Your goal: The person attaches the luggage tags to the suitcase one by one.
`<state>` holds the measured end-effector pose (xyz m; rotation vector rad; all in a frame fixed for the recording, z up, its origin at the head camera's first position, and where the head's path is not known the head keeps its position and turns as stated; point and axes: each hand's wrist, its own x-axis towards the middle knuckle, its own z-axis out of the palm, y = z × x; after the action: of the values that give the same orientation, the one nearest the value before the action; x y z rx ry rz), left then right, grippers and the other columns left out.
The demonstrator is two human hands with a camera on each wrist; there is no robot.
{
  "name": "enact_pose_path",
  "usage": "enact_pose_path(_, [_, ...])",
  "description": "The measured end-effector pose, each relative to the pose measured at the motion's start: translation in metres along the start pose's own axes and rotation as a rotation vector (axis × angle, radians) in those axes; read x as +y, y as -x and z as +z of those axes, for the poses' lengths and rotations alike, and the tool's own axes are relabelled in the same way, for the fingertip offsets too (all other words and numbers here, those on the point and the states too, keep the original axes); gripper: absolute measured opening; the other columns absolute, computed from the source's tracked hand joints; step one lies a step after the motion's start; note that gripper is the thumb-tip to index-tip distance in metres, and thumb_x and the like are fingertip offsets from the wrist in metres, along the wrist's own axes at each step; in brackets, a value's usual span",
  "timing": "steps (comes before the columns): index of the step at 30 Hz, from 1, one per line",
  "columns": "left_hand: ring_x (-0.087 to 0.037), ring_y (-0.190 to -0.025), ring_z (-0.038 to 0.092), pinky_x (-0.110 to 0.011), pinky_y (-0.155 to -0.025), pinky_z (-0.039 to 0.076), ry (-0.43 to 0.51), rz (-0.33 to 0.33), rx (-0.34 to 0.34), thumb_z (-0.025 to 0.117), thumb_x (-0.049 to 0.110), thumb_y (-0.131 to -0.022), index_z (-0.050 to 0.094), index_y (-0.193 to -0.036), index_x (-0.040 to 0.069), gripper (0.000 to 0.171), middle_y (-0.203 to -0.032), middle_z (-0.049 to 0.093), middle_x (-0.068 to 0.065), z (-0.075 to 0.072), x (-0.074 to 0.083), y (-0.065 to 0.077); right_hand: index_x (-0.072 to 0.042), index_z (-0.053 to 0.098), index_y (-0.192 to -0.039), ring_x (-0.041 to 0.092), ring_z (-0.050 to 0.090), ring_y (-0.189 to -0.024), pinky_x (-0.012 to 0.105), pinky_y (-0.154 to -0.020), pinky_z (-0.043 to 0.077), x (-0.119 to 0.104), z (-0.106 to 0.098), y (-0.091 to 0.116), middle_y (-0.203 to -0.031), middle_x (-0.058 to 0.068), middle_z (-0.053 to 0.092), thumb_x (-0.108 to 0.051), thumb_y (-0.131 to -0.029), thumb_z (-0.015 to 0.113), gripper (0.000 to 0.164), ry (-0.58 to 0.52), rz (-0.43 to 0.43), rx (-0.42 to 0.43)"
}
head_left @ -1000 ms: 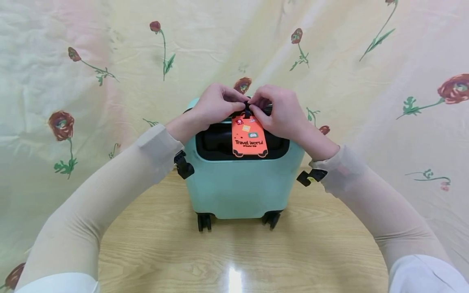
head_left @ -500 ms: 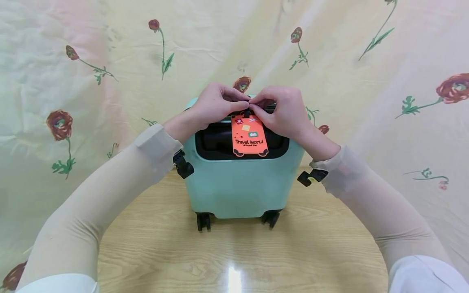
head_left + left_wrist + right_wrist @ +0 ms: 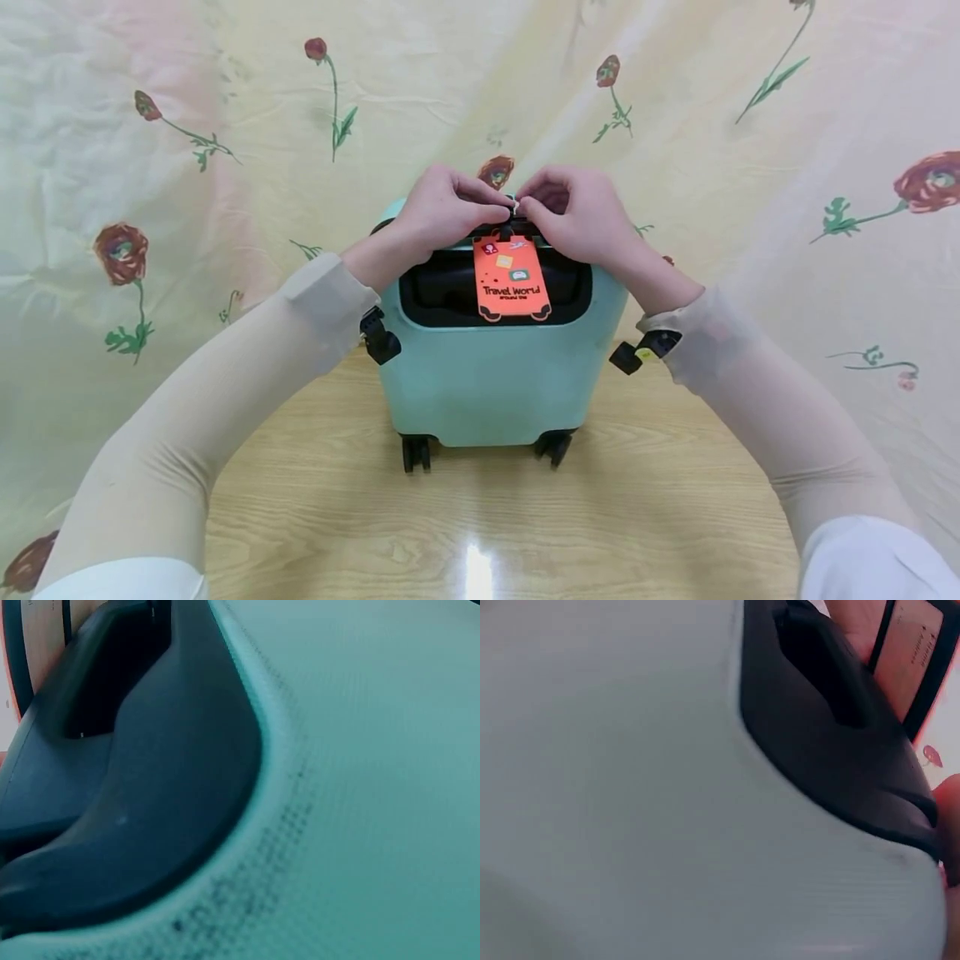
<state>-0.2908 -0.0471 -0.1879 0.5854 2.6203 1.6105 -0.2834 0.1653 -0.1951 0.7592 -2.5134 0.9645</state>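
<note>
An orange luggage tag (image 3: 512, 279) printed "Travel World" hangs by a black strap (image 3: 506, 232) over the black recessed handle (image 3: 435, 287) of a mint-green suitcase (image 3: 491, 383). My left hand (image 3: 442, 212) pinches the strap's upper part between thumb and fingers. From the other side, my right hand (image 3: 581, 212) has thumb and index finger together at the same spot, beside a tiny pale piece. The fingertips largely hide the strap there. In the right wrist view, the tag's back (image 3: 909, 649) shows a name and address card; its edge (image 3: 46, 634) appears in the left wrist view.
The suitcase stands upright on black wheels (image 3: 553, 447) on a wood-grain surface (image 3: 487, 517). Right behind it hangs a pale curtain (image 3: 420, 92) printed with red flowers. Small black devices (image 3: 378, 336) are strapped at both wrists.
My right hand has shifted slightly up and right, its fingertips moving a little off the left ones and a pale bit showing between. The left hand, tag and suitcase stay nearly still.
</note>
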Motion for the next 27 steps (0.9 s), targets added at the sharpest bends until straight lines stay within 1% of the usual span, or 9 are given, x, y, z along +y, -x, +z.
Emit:
enact_pose_path(1, [-0.017,-0.112,0.065,-0.03,-0.089,0.057,-0.004,0.005,0.004,0.079,0.022,-0.098,0.084,-0.117,0.014,0.021,-0.118,0.081,-0.006,0.0,0.0,0.0,-0.005,0.075,-0.118,0.023,0.075,-0.101,0.027,-0.095,0.056,-0.003,-0.002,-0.004,-0.114,0.015,0.079,-0.02,-0.105,0.061,0.024,0.006,0.055,-0.059])
enact_pose_path(3, [-0.017,-0.113,0.064,-0.03,-0.089,0.056,-0.007,0.018,0.008,0.078,0.022,-0.098,0.084,-0.116,0.014,0.021,-0.119,0.08,-0.006,0.0,-0.001,0.0,-0.007,0.072,-0.128,0.027,0.071,-0.105,0.036,-0.095,0.052,-0.01,-0.007,-0.012,-0.122,0.015,0.077,-0.022,-0.108,0.054,0.031,0.031,0.145,-0.176])
enact_pose_path(4, [-0.017,-0.114,0.063,-0.03,-0.089,0.056,-0.006,0.026,0.01,0.078,0.022,-0.098,0.084,-0.116,0.014,0.02,-0.119,0.08,-0.006,-0.001,-0.001,0.0,-0.008,0.07,-0.132,0.027,0.069,-0.108,0.037,-0.096,0.05,-0.013,-0.009,-0.017,-0.126,0.015,0.076,-0.023,-0.109,0.051,0.034,0.046,0.174,-0.234])
enact_pose_path(7, [-0.016,-0.116,0.063,-0.03,-0.089,0.056,-0.005,0.047,0.018,0.078,0.021,-0.099,0.084,-0.116,0.013,0.02,-0.119,0.08,-0.007,-0.001,-0.003,0.001,-0.009,0.066,-0.142,0.027,0.063,-0.111,0.035,-0.093,0.047,-0.02,-0.012,-0.028,-0.133,0.015,0.072,-0.022,-0.11,0.045,0.04,0.037,0.233,-0.36])
enact_pose_path(10, [-0.015,-0.116,0.065,-0.03,-0.09,0.057,-0.004,0.056,0.014,0.078,0.021,-0.098,0.084,-0.116,0.013,0.02,-0.121,0.079,-0.006,0.0,-0.004,0.001,-0.008,0.062,-0.147,0.025,0.062,-0.114,0.031,-0.098,0.047,-0.019,-0.012,-0.033,-0.139,0.014,0.068,-0.021,-0.111,0.046,0.042,-0.033,0.275,-0.419])
enact_pose_path(13, [-0.014,-0.115,0.067,-0.029,-0.092,0.058,0.002,0.056,0.002,0.078,0.021,-0.099,0.084,-0.118,0.014,0.021,-0.124,0.078,-0.005,0.001,-0.005,0.001,-0.007,0.06,-0.149,0.024,0.061,-0.114,0.029,-0.099,0.048,-0.014,-0.012,-0.035,-0.143,0.014,0.064,-0.022,-0.112,0.047,0.042,-0.106,0.308,-0.438])
enact_pose_path(20, [-0.014,-0.113,0.068,-0.029,-0.091,0.058,0.002,0.064,-0.001,0.079,0.022,-0.098,0.084,-0.117,0.015,0.021,-0.128,0.075,-0.003,0.001,-0.005,0.0,-0.007,0.06,-0.147,0.022,0.056,-0.109,0.026,-0.092,0.046,-0.007,-0.015,-0.038,-0.136,0.01,0.063,-0.019,-0.113,0.047,0.038,-0.239,0.312,-0.473])
enact_pose_path(24, [-0.013,-0.113,0.066,-0.028,-0.088,0.057,-0.027,0.084,0.012,0.079,0.023,-0.098,0.084,-0.117,0.016,0.021,-0.128,0.074,-0.002,0.0,-0.004,0.0,-0.009,0.062,-0.142,0.021,0.058,-0.114,0.025,-0.091,0.05,-0.007,-0.013,-0.038,-0.135,0.008,0.065,-0.016,-0.11,0.055,0.034,-0.363,0.358,-0.387])
enact_pose_path(27, [-0.013,-0.113,0.068,-0.027,-0.089,0.058,-0.029,0.108,0.026,0.077,0.021,-0.099,0.085,-0.115,0.014,0.019,-0.125,0.077,-0.004,0.0,-0.004,0.0,-0.007,0.062,-0.138,0.022,0.061,-0.121,0.028,-0.101,0.054,-0.01,-0.01,-0.038,-0.137,0.008,0.064,-0.014,-0.109,0.059,0.031,-0.398,0.332,-0.29])
